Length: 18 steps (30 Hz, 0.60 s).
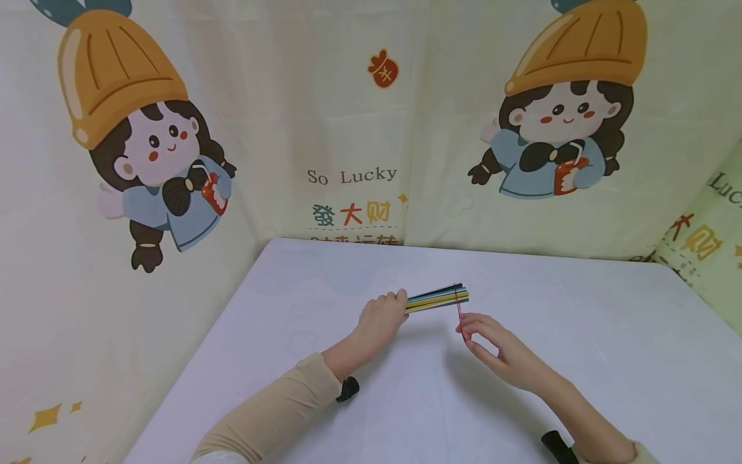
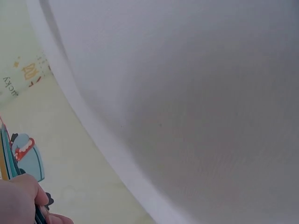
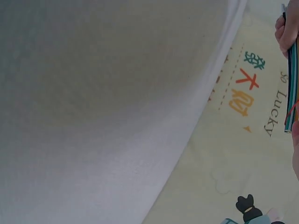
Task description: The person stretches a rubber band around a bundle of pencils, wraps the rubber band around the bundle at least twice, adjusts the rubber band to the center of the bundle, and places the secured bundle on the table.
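Observation:
My left hand grips a bundle of slim pencils, black, blue and yellow, above the table. The far ends of the bundle point right and slightly up. Around that end passes a thin red rubber band, drawn down toward me. My right hand pinches the lower part of the band between thumb and fingers. In the left wrist view, part of the left hand shows at the lower left corner with the pencils. At the right edge of the right wrist view, the pencils are partly cut off.
A white-covered table lies beneath both hands. Behind it hangs a cream curtain printed with cartoon figures and lettering, and more printed cloth runs along the left side. Black straps show at the wrists.

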{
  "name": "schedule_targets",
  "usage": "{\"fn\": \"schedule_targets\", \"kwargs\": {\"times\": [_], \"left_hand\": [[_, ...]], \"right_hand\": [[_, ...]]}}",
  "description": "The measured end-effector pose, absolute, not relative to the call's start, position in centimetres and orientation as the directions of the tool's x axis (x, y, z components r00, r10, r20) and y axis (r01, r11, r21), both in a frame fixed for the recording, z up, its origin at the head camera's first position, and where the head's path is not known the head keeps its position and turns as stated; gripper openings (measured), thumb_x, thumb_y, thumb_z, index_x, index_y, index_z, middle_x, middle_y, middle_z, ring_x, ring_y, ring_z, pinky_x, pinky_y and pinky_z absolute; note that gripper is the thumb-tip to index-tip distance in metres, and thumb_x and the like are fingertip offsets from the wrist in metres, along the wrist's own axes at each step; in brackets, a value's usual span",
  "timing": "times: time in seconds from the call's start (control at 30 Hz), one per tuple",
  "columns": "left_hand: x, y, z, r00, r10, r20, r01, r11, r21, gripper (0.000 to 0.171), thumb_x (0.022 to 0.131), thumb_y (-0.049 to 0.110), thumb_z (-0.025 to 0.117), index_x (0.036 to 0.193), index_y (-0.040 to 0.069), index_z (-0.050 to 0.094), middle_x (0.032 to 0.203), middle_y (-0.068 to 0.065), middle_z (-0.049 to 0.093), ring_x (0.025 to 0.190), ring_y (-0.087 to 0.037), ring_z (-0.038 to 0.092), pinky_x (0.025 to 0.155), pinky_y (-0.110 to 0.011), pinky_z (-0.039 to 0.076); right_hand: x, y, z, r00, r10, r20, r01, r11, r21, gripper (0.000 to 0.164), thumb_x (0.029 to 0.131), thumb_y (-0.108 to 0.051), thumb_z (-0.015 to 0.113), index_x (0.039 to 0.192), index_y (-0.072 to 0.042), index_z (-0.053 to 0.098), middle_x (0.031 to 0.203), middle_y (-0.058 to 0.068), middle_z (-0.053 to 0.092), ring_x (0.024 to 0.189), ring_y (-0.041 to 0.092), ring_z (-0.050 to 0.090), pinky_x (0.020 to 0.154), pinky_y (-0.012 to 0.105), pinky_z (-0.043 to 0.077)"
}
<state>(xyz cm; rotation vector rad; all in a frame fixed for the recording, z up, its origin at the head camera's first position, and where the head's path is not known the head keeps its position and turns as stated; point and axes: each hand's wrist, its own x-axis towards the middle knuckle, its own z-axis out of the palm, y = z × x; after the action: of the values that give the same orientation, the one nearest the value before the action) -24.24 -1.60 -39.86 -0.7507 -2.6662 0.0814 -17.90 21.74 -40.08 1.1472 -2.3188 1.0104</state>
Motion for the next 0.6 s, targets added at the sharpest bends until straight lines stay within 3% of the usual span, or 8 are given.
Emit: {"fn": "schedule_targets", "kwargs": {"times": [0.2, 0.3, 0.43, 0.53, 0.6], "left_hand": [[-24.5, -1.9, -39.5, -0.795, 0.483, 0.368, 0.464, 0.874, -0.146, 0.027, 0.083, 0.030, 0.066, 0.090, 0.007, 0.053, 0.077, -0.005, 0.064, 0.064, -0.014, 0.062, 0.047, -0.022, 0.045], [-24.5, -1.9, -39.3, -0.787, 0.477, 0.391, 0.464, 0.876, -0.133, 0.027, 0.083, 0.029, 0.066, 0.090, 0.007, 0.052, 0.076, -0.005, 0.064, 0.063, -0.014, 0.062, 0.047, -0.022, 0.045], [-24.7, -1.8, -39.0, -0.793, 0.473, 0.384, 0.478, 0.874, -0.089, 0.026, 0.085, 0.027, 0.065, 0.091, 0.006, 0.052, 0.079, -0.007, 0.065, 0.064, -0.014, 0.062, 0.047, -0.022, 0.046], [-24.8, -1.7, -38.7, -0.808, 0.465, 0.362, 0.480, 0.876, -0.054, 0.025, 0.085, 0.026, 0.065, 0.092, 0.005, 0.052, 0.080, -0.007, 0.065, 0.065, -0.014, 0.062, 0.048, -0.022, 0.046], [-24.8, -1.6, -38.5, -0.814, 0.459, 0.355, 0.478, 0.877, -0.039, 0.025, 0.086, 0.025, 0.064, 0.093, 0.005, 0.052, 0.080, -0.008, 0.064, 0.064, -0.015, 0.061, 0.048, -0.022, 0.046]], "right_hand": [[-17.7, 21.2, -40.1, -0.665, -0.517, 0.539, -0.738, 0.347, -0.578, 0.032, 0.083, 0.012, 0.054, 0.102, -0.013, 0.055, 0.093, -0.007, 0.060, 0.111, 0.011, 0.053, 0.096, 0.012, 0.031], [-17.5, 20.8, -40.2, -0.693, -0.482, 0.537, -0.700, 0.273, -0.660, 0.028, 0.085, 0.013, 0.050, 0.099, -0.010, 0.055, 0.088, -0.004, 0.060, 0.099, 0.010, 0.056, 0.092, 0.014, 0.036], [-17.1, 20.3, -40.4, -0.725, -0.374, 0.578, -0.664, 0.154, -0.732, 0.030, 0.084, 0.017, 0.047, 0.098, -0.007, 0.057, 0.081, 0.000, 0.058, 0.078, 0.010, 0.054, 0.075, 0.016, 0.044], [-16.9, 19.8, -40.3, -0.749, -0.288, 0.596, -0.644, 0.107, -0.758, 0.028, 0.084, 0.018, 0.045, 0.097, -0.004, 0.058, 0.075, 0.003, 0.055, 0.070, 0.011, 0.052, 0.065, 0.019, 0.044], [-16.8, 19.6, -40.2, -0.775, -0.262, 0.576, -0.612, 0.084, -0.786, 0.023, 0.087, 0.015, 0.044, 0.094, -0.003, 0.057, 0.071, 0.004, 0.051, 0.073, 0.011, 0.054, 0.068, 0.019, 0.046]]}}
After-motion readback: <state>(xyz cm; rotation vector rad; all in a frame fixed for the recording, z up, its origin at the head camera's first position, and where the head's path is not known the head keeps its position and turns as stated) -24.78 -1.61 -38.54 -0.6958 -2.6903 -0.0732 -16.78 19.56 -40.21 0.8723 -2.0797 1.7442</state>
